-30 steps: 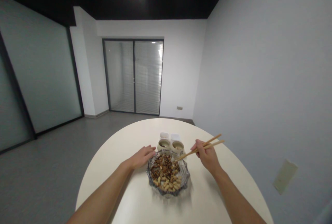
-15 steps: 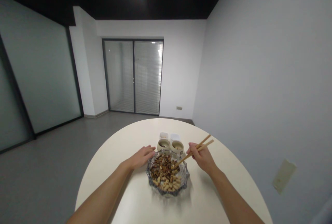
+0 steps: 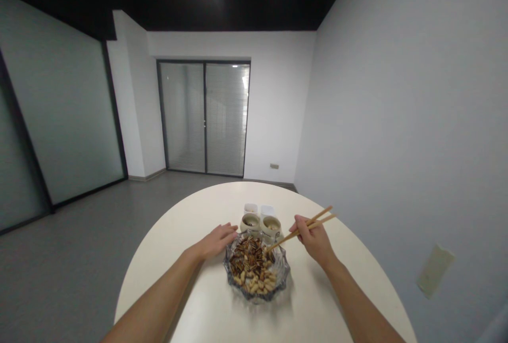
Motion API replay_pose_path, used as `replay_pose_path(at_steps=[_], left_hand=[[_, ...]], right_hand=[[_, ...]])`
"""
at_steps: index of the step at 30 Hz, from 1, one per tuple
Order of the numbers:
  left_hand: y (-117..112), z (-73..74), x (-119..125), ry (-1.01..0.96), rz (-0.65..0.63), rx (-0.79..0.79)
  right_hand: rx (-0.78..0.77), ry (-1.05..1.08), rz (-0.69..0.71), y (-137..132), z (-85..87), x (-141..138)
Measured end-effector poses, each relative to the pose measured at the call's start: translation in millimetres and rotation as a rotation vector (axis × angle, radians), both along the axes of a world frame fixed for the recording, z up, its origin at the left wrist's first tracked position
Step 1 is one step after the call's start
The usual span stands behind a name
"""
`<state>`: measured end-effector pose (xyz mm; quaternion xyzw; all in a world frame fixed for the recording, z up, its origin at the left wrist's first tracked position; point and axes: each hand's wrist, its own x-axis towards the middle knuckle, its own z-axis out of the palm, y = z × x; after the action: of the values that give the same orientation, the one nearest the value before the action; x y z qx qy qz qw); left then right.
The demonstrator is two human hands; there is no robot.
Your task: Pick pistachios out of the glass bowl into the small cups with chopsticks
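Head view: we see our left hand (image 3: pixel 216 242) open, just beside the glass bowl (image 3: pixel 233 274) of sunflower seeds (image 3: pixel 248 253) and peanuts (image 3: pixel 257 281) on the desk (image 3: pixel 317 300), two small cups (image 3: pixel 251 222) beyond it, and our right hand (image 3: pixel 315 240) gripping wooden chopsticks (image 3: pixel 296 233), tips above the bowl's rim.

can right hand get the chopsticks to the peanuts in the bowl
Likely yes: the wooden chopsticks in the right hand reach the rim of the cut-glass bowl, and only sunflower seeds lie before the peanuts, with the left hand off at the bowl's other side.
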<state>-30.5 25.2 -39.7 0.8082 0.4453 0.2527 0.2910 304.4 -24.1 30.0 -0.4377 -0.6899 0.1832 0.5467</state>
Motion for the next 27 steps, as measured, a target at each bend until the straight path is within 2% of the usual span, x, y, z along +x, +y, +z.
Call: replay_pose_path(at_steps=[9, 20, 27], left_hand=[[-1, 0.1, 0, 0.013, -0.004, 0.005], [2, -0.3, 1, 0.066, -0.018, 0.006], [2, -0.4, 0, 0.045, -0.028, 0.019]], right_hand=[[0.090, 0.193, -0.151, -4, 9.7, 4], [0.176, 0.174, -0.271, 0, 7.4, 7], [0.167, 0.163, -0.294, 1, 7.1, 9]])
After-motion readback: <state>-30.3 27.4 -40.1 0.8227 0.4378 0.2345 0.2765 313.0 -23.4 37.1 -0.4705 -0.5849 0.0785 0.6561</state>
